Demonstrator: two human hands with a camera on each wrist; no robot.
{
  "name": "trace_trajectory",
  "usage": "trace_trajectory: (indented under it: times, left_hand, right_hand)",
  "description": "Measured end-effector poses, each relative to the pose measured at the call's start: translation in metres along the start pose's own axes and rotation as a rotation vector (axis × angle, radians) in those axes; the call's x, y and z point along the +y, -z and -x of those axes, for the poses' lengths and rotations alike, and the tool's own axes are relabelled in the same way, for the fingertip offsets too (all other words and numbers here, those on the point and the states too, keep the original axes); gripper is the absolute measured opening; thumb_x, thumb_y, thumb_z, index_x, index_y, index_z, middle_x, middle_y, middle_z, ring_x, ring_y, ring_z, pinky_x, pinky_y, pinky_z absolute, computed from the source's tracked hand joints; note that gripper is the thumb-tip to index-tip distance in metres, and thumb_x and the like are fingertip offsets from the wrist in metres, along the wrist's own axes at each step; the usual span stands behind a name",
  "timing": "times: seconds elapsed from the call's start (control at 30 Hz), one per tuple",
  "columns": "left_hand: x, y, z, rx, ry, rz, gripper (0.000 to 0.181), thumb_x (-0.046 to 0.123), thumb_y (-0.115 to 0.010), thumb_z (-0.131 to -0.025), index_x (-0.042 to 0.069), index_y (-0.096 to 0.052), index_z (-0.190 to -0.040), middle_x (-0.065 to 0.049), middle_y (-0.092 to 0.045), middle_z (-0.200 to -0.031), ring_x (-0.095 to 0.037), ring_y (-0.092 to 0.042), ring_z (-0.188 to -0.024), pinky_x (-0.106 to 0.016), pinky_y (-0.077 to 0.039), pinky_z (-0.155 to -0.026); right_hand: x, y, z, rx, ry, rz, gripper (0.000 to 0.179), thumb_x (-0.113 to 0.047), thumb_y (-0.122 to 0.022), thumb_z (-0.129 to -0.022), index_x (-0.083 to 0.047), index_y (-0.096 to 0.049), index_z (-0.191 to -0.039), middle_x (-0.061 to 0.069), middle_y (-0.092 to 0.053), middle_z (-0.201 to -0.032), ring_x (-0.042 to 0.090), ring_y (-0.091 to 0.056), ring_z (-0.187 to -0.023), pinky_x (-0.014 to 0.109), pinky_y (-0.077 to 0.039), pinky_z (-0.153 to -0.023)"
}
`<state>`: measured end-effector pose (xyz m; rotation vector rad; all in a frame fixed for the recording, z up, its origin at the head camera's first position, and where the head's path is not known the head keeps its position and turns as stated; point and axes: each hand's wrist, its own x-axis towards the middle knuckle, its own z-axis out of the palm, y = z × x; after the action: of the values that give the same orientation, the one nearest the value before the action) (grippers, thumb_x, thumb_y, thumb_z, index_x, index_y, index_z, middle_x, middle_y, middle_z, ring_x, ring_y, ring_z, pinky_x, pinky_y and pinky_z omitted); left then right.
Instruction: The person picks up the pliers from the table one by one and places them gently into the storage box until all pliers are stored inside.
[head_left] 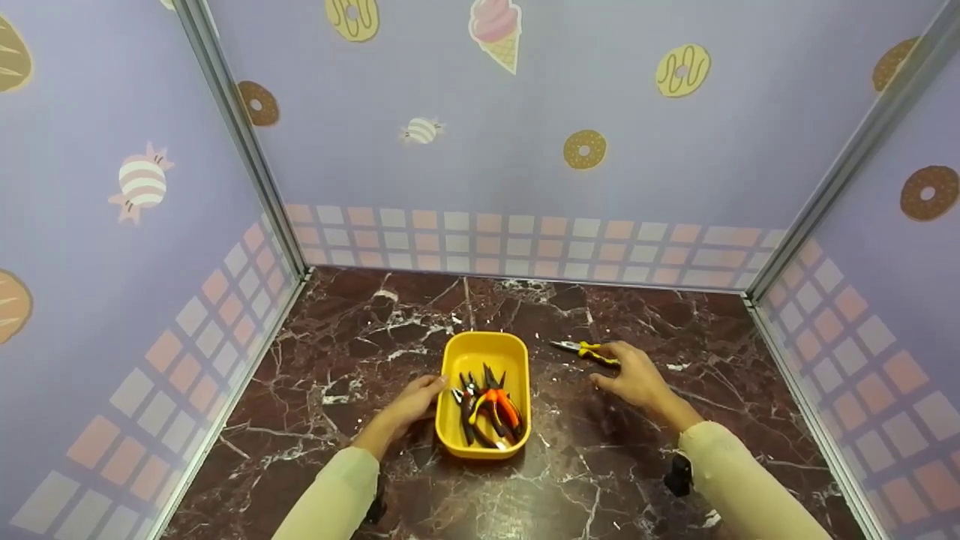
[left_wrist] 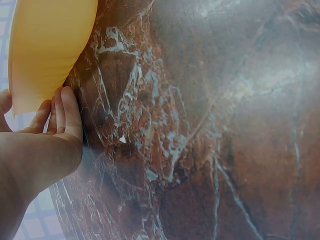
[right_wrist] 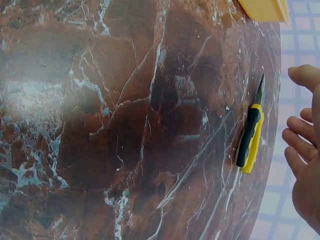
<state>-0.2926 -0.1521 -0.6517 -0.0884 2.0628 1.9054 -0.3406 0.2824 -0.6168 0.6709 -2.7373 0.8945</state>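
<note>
A yellow plastic bin (head_left: 484, 343) stands mid-table, holding several pliers (head_left: 491, 409), some with orange or yellow-and-black handles. My left hand (head_left: 412, 401) is at its left side; in the left wrist view the thumb is at the rim and the fingers (left_wrist: 70, 112) lie along the outer wall. To the right of the bin, long-nose pliers (head_left: 585, 350) with yellow-and-black handles lie on the table, jaws pointing left. Over their handle end hovers my right hand (head_left: 636, 377), thumb and fingers spread. The right wrist view shows a gap between this hand and the pliers (right_wrist: 250, 132).
The table (head_left: 360, 487) is dark red marble with white veins. Purple walls with sweets and a tile pattern enclose it at the back (head_left: 525, 180), left (head_left: 82, 262) and right (head_left: 885, 285), with metal strips (head_left: 817, 176) at the corners.
</note>
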Motion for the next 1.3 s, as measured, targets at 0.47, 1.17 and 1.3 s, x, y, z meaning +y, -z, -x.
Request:
trace_trajectory:
  times: [0.47, 1.17, 1.3]
  left_hand:
    - [-0.002, 0.004, -0.001, -0.011, -0.019, 0.001, 0.056, 0.035, -0.051, -0.113, -0.013, -0.049, -0.142, -0.027, -0.064, -0.131, -0.032, -0.067, -0.119, -0.047, -0.057, -0.104]
    - [-0.002, 0.001, -0.003, -0.008, 0.006, 0.019, 0.050, 0.028, -0.050, -0.114, -0.013, -0.050, -0.142, -0.030, -0.063, -0.131, -0.040, -0.064, -0.122, -0.051, -0.057, -0.104]
    - [-0.003, 0.001, -0.004, -0.005, 0.004, 0.014, 0.049, 0.028, -0.048, -0.115, -0.013, -0.049, -0.142, -0.030, -0.063, -0.130, -0.038, -0.065, -0.121, -0.049, -0.058, -0.102]
  right_hand:
    - [0.016, 0.008, -0.002, -0.004, -0.080, 0.016, 0.057, -0.020, -0.091, -0.083, 0.007, -0.068, -0.127, 0.025, -0.070, -0.124, 0.045, -0.066, -0.116, 0.060, -0.051, -0.104]
    - [0.044, -0.003, 0.003, 0.019, -0.190, 0.003, 0.076, -0.031, -0.092, -0.084, 0.008, -0.059, -0.141, 0.028, -0.063, -0.137, 0.049, -0.059, -0.127, 0.063, -0.045, -0.111]
    - [0.046, -0.004, 0.003, 0.024, -0.194, -0.004, 0.076, -0.032, -0.090, -0.086, 0.009, -0.058, -0.141, 0.029, -0.062, -0.138, 0.050, -0.058, -0.128, 0.064, -0.044, -0.112]
